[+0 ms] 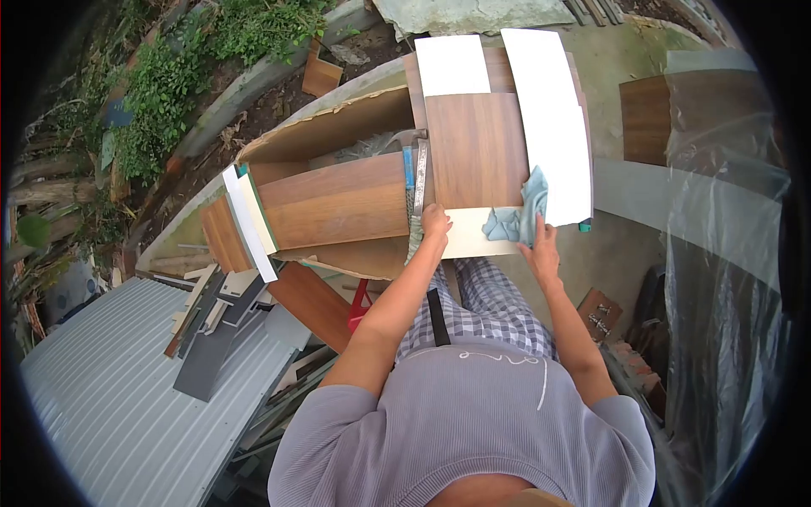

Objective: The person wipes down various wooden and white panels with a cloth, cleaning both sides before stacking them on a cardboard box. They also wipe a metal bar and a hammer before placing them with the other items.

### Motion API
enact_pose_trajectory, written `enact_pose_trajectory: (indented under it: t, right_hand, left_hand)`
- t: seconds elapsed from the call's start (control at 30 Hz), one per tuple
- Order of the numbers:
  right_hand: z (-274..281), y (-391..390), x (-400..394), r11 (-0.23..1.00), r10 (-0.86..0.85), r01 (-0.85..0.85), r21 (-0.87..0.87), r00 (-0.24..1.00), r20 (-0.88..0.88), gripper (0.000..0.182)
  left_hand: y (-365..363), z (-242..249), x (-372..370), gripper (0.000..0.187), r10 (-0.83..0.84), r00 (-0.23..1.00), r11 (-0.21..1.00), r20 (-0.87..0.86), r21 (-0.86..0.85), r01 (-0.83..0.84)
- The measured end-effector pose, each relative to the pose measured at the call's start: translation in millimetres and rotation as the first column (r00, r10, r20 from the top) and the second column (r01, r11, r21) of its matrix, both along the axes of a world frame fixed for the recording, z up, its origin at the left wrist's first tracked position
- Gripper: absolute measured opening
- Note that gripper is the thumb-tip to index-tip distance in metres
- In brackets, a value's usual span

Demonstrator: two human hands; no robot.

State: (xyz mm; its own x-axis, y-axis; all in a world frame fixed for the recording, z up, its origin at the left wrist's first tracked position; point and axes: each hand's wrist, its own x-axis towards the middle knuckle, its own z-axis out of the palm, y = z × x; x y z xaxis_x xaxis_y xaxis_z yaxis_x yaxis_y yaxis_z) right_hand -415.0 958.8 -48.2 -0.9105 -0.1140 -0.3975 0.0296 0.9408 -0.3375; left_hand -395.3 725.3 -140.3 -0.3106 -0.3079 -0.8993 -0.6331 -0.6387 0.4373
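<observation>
My left hand (436, 223) is closed on the left end of a cream-coloured board (466, 245), which lies across the near edge of the work surface. My right hand (541, 247) is at the board's right end with a light blue cloth (534, 198) in its fingers. Part of the cloth lies crumpled on the board, and part stands up above the hand. Just beyond the board is a brown wood-grain panel (477, 148). A long white panel (557, 127) runs away from me at the right. Near my left hand lies a metal bar-shaped tool (420, 173).
An open cardboard box (329, 131) with a wood-grain panel (338, 203) across it stands at the left. Offcuts (220, 313) lie on a corrugated metal sheet (127, 372). Clear plastic sheeting (718, 279) hangs over panels at the right. Plants (169, 93) grow at the far left.
</observation>
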Motion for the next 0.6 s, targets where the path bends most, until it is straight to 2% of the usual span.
enact_pose_trajectory:
  t: [0.03, 0.1, 0.13, 0.2, 0.27, 0.4, 0.47, 0.53, 0.6]
  right_hand:
    - [-9, 5, 7, 1.000, -0.018, 0.018, -0.008, 1.000, -0.009, 0.056]
    - [-46, 15, 22, 0.975, 0.210, -0.213, 0.066, 0.977, 0.044, 0.060]
    - [-55, 19, 19, 0.977, 0.201, -0.203, 0.063, 0.979, 0.034, 0.060]
    - [-67, 24, 6, 0.987, 0.156, -0.161, 0.022, 0.975, 0.161, 0.059]
    - [-67, 23, -5, 0.991, 0.135, -0.136, 0.002, 0.979, 0.155, 0.059]
    - [-39, 4, -16, 0.987, 0.157, -0.153, -0.042, 0.983, 0.100, 0.059]
    - [-44, -4, -22, 0.989, 0.148, -0.146, -0.029, 0.982, 0.119, 0.063]
    - [-54, -10, -31, 0.991, 0.134, -0.134, -0.013, 0.981, 0.137, 0.066]
    - [-66, -14, -37, 0.968, 0.230, -0.246, 0.057, 0.952, 0.203, 0.073]
  left_hand:
    - [0, -12, 0, 0.038, -0.042, 0.999, 0.999, 0.013, 0.003, 0.042]
    - [2, -7, -5, 0.038, -0.104, 0.994, 0.994, 0.033, -0.035, 0.105]
    - [4, -5, -7, 0.038, -0.142, 0.988, 0.987, 0.064, -0.065, 0.147]
    - [1, -38, 0, 0.036, -0.184, 0.980, 0.972, 0.071, -0.132, 0.192]
    - [-9, -93, 12, 0.033, -0.447, 0.890, 0.862, 0.091, -0.222, 0.455]
    - [2, -50, 3, 0.031, -0.443, 0.886, 0.823, 0.137, -0.331, 0.462]
    - [8, -27, 1, 0.032, -0.320, 0.941, 0.910, 0.107, -0.241, 0.337]
    - [8, -20, 0, 0.034, -0.291, 0.952, 0.926, 0.096, -0.221, 0.306]
    - [8, -17, 1, 0.036, -0.267, 0.960, 0.940, 0.085, -0.195, 0.278]
